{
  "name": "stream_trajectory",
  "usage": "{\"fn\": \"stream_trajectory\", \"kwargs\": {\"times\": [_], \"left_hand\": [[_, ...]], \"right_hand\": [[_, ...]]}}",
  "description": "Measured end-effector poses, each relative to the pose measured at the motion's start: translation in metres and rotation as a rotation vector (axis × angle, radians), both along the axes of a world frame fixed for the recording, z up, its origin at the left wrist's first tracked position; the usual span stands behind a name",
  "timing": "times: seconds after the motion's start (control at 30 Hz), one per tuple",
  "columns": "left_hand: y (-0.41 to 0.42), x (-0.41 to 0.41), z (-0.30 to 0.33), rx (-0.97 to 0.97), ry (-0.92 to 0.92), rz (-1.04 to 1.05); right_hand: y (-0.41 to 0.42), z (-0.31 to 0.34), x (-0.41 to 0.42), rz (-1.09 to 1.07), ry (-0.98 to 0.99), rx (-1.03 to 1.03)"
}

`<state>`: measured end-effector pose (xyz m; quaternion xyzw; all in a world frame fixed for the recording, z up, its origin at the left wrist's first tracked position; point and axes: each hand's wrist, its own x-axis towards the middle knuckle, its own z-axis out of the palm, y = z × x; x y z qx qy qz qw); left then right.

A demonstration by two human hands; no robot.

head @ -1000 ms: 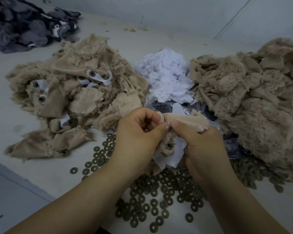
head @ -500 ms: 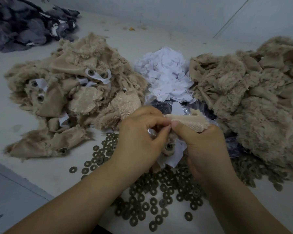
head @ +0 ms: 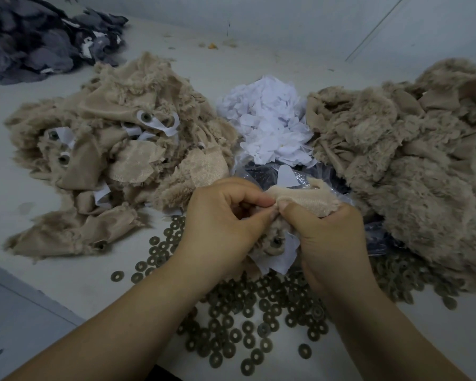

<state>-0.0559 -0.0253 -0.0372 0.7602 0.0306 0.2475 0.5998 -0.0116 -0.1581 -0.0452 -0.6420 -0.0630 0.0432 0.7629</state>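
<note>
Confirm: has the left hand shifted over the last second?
No. The left hand still pinches the beige plush piece at the same spot below the white scrap pile.

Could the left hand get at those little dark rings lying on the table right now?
Probably, though not at once. The rings lie uncovered just beside the left hand; but it pinches the tan plush piece together with the right hand, so it must let go first.
</note>
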Motion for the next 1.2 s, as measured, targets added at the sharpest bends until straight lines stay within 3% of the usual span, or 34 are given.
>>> {"fn": "stream_trajectory", "kwargs": {"times": [0.2,0.37,0.57,0.77,1.0,1.2], "left_hand": [[-0.003,-0.003,-0.005,-0.079,0.071,0.097],[-0.005,-0.003,-0.005,-0.183,0.115,0.054],[-0.005,-0.001,-0.004,-0.234,0.074,0.01],[-0.008,0.0,-0.006,-0.219,0.028,-0.001],[-0.006,0.002,-0.008,-0.197,0.006,0.01],[-0.006,0.001,-0.011,-0.191,0.001,0.031]], "right_hand": [[0.002,-0.004,0.004,0.004,0.168,0.018],[0.004,-0.004,0.005,0.13,0.257,0.169],[0.005,0.01,0.002,0.384,0.578,0.337],[0.006,0.011,0.002,0.298,0.577,0.339],[0.004,0.011,0.003,0.381,0.616,0.398],[0.003,0.004,0.004,0.353,0.533,0.29]]}}
